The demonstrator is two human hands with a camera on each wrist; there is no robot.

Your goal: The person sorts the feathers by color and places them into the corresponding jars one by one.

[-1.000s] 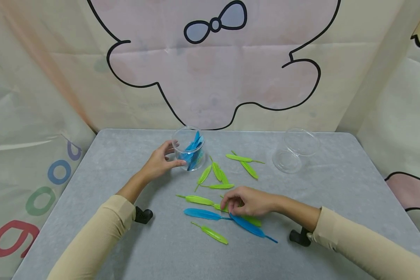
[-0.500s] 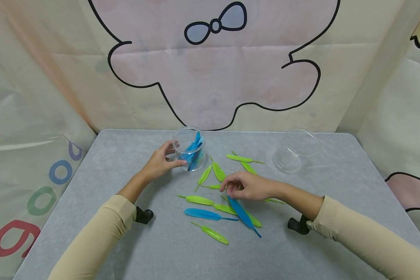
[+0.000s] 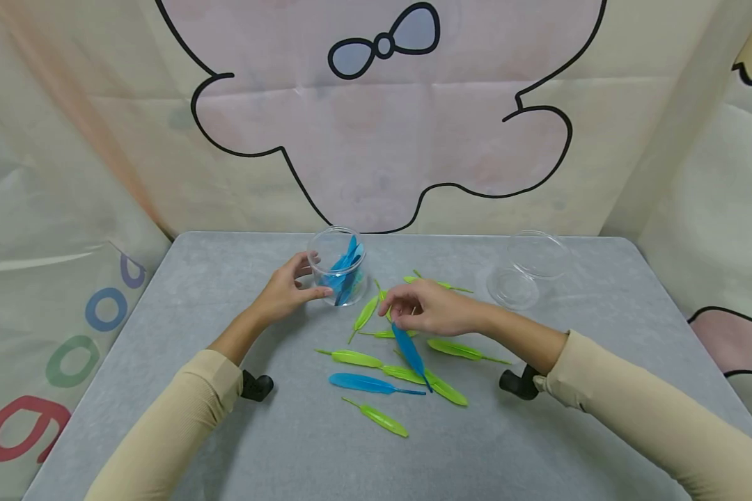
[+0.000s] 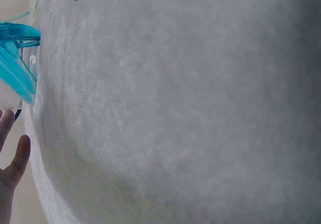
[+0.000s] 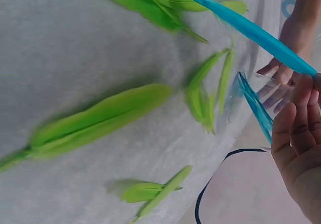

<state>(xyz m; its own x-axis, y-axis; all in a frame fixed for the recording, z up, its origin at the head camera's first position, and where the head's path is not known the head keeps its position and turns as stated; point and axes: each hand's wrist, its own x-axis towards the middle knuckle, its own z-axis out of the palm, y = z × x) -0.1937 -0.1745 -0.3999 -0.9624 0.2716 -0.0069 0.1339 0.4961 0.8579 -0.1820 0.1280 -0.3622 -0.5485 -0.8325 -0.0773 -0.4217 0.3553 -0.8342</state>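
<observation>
My left hand (image 3: 288,285) holds a clear plastic cup (image 3: 358,296) at its left side, fingers behind and thumb in front. Several blue feathers (image 3: 347,263) stand inside it. My right hand (image 3: 435,306) pinches one blue feather (image 3: 409,348) by its vane tip; the quill hangs down toward me, over the green feathers in the head view. The right wrist view shows this feather (image 5: 256,33) between thumb and fingertips. Another blue feather (image 3: 360,383) lies flat on the table, just beyond a green feather (image 3: 384,419).
Several green feathers lie scattered over the middle of the grey table (image 3: 301,452), among them one green feather (image 3: 460,349) below my right wrist. A second clear cup (image 3: 512,291) stands at the back right. A printed curtain (image 3: 376,139) hangs behind the table.
My right hand has lifted the blue feather off the table and moved it away from me, toward the cup, uncovering green feathers. My left hand and the cup have stayed put.
</observation>
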